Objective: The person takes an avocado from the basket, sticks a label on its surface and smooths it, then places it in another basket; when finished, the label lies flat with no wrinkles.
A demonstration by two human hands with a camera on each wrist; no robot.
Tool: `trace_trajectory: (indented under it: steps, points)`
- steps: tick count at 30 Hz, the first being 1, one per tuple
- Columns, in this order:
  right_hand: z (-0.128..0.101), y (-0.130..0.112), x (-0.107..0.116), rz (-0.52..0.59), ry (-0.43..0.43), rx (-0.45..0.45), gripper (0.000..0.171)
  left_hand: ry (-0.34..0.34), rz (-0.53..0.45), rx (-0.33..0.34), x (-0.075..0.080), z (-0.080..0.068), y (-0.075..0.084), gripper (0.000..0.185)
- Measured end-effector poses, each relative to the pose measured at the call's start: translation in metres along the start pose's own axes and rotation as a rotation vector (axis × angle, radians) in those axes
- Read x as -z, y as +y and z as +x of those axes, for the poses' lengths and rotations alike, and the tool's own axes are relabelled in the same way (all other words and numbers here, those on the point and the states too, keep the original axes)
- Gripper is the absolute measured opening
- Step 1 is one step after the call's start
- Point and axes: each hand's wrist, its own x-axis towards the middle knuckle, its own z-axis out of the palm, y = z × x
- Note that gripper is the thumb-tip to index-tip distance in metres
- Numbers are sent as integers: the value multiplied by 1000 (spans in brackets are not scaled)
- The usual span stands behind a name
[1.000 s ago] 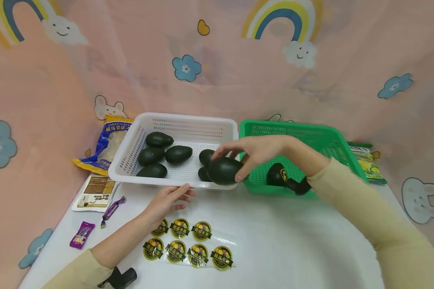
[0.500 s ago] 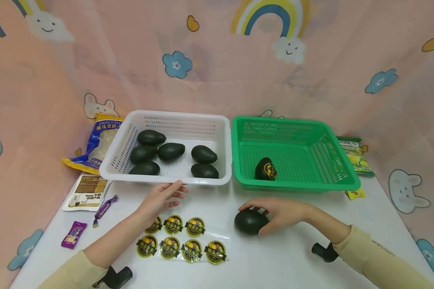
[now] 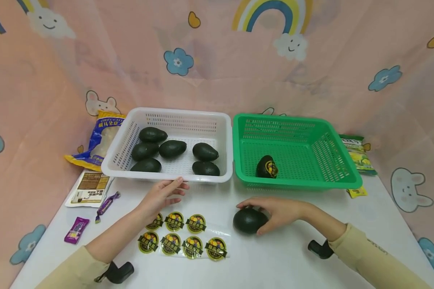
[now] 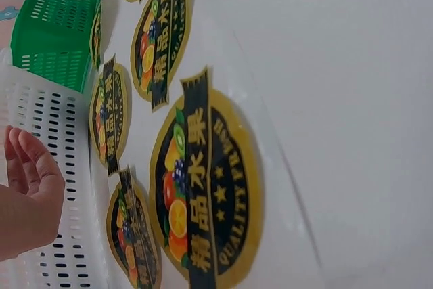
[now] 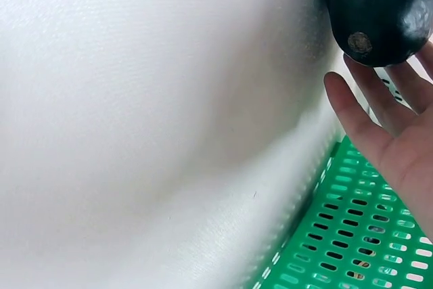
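A dark green avocado (image 3: 250, 220) lies on the white table, in front of the gap between two baskets. My right hand (image 3: 279, 213) grips it from the right, thumb at the near side and fingers at the far side. The right wrist view catches the fingers against the avocado (image 5: 379, 15). My left hand (image 3: 163, 196) is at the front rim of the white basket (image 3: 173, 176), fingers relaxed and holding nothing. Just below that hand lies a clear sheet with round black-and-gold fruit stickers (image 3: 193, 247). Several avocados (image 3: 172, 149) sit inside the white basket.
A green basket (image 3: 296, 184) on the right holds one stickered avocado (image 3: 265, 167). Left of the white basket are a blue-yellow bag (image 3: 100, 140), a white-brown packet (image 3: 90, 188) and purple candies (image 3: 76, 230). A green-yellow packet (image 3: 359, 154) lies behind the green basket's right side.
My right hand has carried the avocado out of the white basket and down onto the table. Over the last half second both hands have stayed nearly still.
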Motion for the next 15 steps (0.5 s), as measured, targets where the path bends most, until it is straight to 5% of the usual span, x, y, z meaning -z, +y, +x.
trace_trajectory:
  steps: [3,7,9,11,15]
  points:
    - [1,1,-1,16,11,-13,73,-91,173,-58,3,-3,-5,50]
    - [1,-3,-2,-15,73,-3,65,-268,736,-303,6,-15,-17,51]
    - [3,-7,-2,-54,142,20,58,-303,967,-444,6,-21,-23,47]
    - [6,-14,-5,-99,226,47,49,-317,1072,-526,6,-25,-26,40]
    - [19,-32,-15,-167,384,112,28,-349,1039,-538,2,-24,-25,29]
